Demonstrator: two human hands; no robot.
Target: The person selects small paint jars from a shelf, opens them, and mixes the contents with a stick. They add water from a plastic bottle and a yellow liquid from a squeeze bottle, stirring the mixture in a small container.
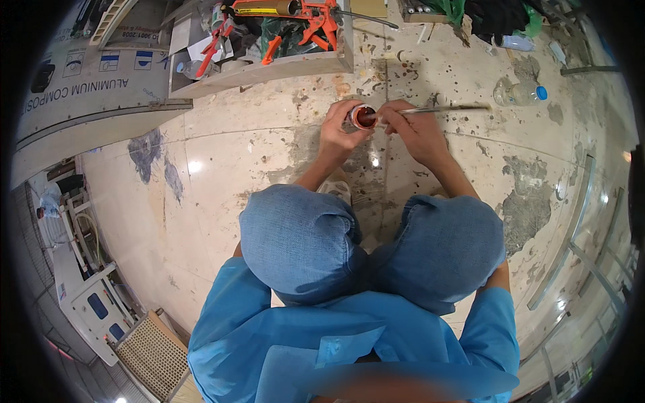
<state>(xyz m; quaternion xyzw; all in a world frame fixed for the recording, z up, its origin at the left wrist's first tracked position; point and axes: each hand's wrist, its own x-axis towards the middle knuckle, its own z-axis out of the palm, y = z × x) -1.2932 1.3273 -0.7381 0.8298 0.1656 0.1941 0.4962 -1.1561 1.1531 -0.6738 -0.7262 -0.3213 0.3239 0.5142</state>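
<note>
My left hand is closed around a small round pot with a pale rim and dark reddish-brown contents. Between the fingers of my right hand is a slim, pale, stick-like tool. One end of the tool points away to the right, over the floor. The other end is hidden by my fingers at the mouth of the pot, so I cannot tell whether it dips inside. Both hands are close together, beyond my bent knees and above the stained floor.
A wooden tray at the far left holds an orange caulking gun and red-handled pliers. A plastic bottle with a blue cap lies to the right. Metal bars lie along the right side. A perforated panel is at lower left.
</note>
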